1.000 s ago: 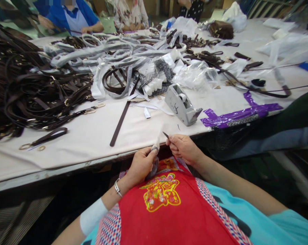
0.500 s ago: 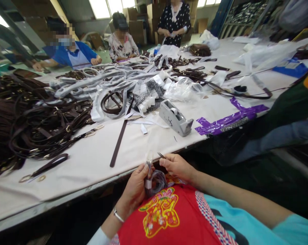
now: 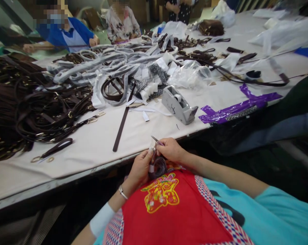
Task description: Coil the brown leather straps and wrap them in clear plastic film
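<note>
At the table's front edge, my left hand [image 3: 141,166] is closed on a coiled strap [image 3: 159,167] in clear wrapping. A white band goes round one side of the coil, and its upper end is pinched between thumb and finger. My right hand [image 3: 171,149] grips a small pointed metal tool [image 3: 156,140] that looks like thread snips. Its tips point up and left, just above the pinched end of the strap. My fingers hide most of the tool and part of the coil. The coil hangs in front of a red apron [image 3: 195,211].
A grey tape dispenser [image 3: 178,105] stands near the edge, beside purple tape [image 3: 235,109]. A brown strap [image 3: 121,129] lies ahead. Brown straps [image 3: 46,112] heap at left, wrapped straps [image 3: 92,68] behind. Co-workers, one in a blue top [image 3: 74,34], are across the table.
My view has tilted down, so the apron and hands sit higher in it. The pointed tool has come left, closer over the pinched strap end. Both hands keep their hold.
</note>
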The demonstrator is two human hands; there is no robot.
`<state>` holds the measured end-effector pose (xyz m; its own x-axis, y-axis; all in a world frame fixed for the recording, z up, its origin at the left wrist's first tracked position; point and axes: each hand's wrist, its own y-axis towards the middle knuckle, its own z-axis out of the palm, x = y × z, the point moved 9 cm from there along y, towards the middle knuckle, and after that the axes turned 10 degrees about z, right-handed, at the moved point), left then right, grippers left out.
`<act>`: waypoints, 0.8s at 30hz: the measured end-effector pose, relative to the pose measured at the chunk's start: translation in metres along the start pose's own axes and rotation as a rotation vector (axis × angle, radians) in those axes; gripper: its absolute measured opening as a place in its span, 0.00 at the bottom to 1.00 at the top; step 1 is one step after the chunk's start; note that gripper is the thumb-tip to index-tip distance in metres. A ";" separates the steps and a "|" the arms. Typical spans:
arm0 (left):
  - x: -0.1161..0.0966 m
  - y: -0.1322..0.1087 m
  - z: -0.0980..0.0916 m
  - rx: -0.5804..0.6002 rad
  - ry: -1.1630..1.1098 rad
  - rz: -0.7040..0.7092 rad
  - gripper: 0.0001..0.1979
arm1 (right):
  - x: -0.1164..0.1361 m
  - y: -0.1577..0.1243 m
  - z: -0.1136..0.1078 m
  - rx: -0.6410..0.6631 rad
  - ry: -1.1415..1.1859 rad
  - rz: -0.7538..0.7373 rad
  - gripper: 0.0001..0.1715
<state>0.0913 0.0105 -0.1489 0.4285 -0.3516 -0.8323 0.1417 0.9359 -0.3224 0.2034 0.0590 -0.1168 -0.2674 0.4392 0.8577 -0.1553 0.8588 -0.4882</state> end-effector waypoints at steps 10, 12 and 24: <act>0.002 -0.001 0.002 0.028 -0.061 -0.006 0.18 | -0.012 0.000 0.004 0.039 -0.006 0.023 0.13; -0.002 -0.002 0.000 0.007 -0.051 0.014 0.18 | -0.010 -0.004 0.003 0.098 0.007 0.005 0.17; -0.009 -0.002 0.006 0.029 -0.171 -0.009 0.20 | -0.016 -0.019 -0.005 0.189 0.009 0.049 0.35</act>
<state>0.0927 0.0114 -0.1383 0.5725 -0.3539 -0.7396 0.1709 0.9337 -0.3145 0.2154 0.0370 -0.1200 -0.2705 0.4821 0.8333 -0.3186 0.7720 -0.5500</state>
